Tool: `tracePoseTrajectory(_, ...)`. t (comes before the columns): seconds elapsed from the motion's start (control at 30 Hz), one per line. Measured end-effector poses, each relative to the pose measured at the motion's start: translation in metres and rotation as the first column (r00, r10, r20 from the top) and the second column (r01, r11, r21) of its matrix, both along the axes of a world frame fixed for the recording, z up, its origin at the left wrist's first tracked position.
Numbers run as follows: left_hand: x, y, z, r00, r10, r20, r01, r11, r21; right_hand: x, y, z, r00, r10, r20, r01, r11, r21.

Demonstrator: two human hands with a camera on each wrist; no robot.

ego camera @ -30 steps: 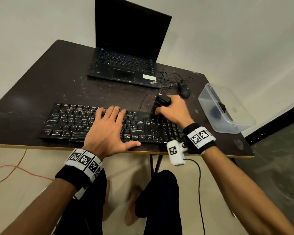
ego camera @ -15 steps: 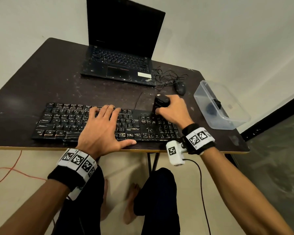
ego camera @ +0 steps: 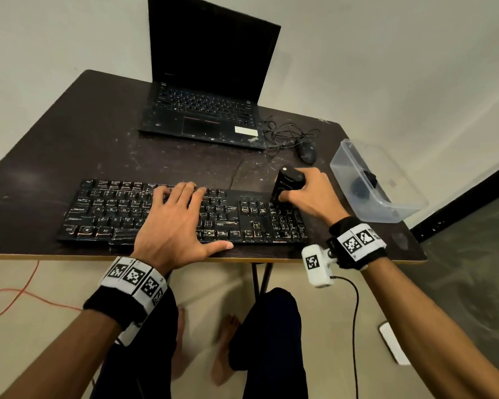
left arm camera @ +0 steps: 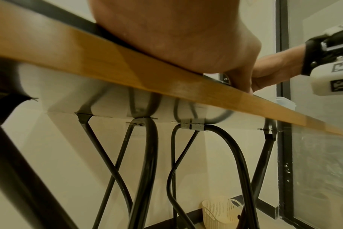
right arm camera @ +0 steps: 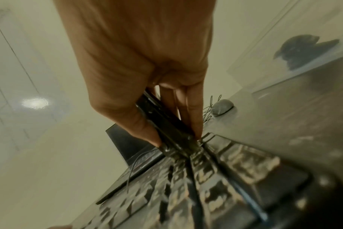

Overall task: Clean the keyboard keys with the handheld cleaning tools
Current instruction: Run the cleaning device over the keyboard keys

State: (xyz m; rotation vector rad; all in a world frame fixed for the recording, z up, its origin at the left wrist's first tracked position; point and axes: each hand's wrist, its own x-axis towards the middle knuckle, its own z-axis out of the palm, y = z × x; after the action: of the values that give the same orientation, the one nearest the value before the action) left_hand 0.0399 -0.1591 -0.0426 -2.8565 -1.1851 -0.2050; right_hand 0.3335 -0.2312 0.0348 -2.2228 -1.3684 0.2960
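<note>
A black keyboard (ego camera: 104,214) with worn, dusty keys lies near the front edge of the dark table (ego camera: 69,145). My left hand (ego camera: 179,226) lies flat on its middle keys, fingers straight and spread, thumb out to the right. My right hand (ego camera: 308,194) grips a black handheld cleaning tool (ego camera: 287,182), held upright with its lower end on the top keys of the number pad. In the right wrist view the thumb and fingers (right arm camera: 194,111) pinch the cleaning tool (right arm camera: 166,124) just above the blurred keyboard (right arm camera: 215,178).
An open black laptop (ego camera: 205,116) stands at the back of the table. A black mouse (ego camera: 307,151) with tangled cable lies right of it. A clear plastic box (ego camera: 378,182) holding a dark item sits at the right edge. A cream basket (left arm camera: 221,212) stands on the floor.
The tool's top has tipped a little to the right over the number pad. My left hand stays flat on the keys. The head view has shifted slightly.
</note>
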Motion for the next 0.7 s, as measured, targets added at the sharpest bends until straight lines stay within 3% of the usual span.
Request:
tracePoseTrajectory(0.1,0.000,-0.001,-0.001,1.000,-0.006,0.008,0.006,1.000,0.007,0.002,-0.003,0.001,0.998,-0.066,-0.005,0.066,0.997,0.043)
tracePoseTrajectory(0.23,-0.001,0.001,0.000,1.000,0.003,-0.005,-0.003,1.000,0.004,0.003,-0.003,0.003,1.000,0.000,-0.009,0.000,1.000,-0.029)
tracePoseTrajectory(0.53,0.000,-0.001,0.000,1.000,0.002,-0.011,-0.002,1.000,0.003,0.034,-0.012,-0.006,0.978,-0.067,-0.199,0.068,0.998,-0.002)
tracePoseTrajectory(0.7,0.000,-0.002,0.000,1.000,-0.001,0.003,0.001,1.000,-0.002,0.020,-0.014,0.002,0.984,-0.096,-0.149,0.095,0.995,-0.013)
